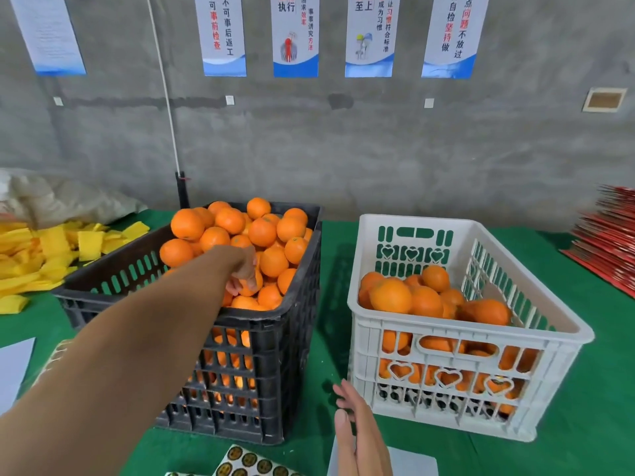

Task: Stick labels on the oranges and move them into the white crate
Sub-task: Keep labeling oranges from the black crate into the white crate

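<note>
1. While your left hand [245,269] pinches an orange [250,286] in the black crate [275,338], centre frame, neighbours could roll loose.
2. Right hand [357,427] open, empty, lower centre near label sheet [251,463].
3. White crate [446,341] right, part-filled.

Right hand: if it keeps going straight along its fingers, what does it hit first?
Probably the near-left corner of the white crate. The right hand is open, fingers pointing up and away toward it. Depth is unclear; it might pass between the crates.
</note>
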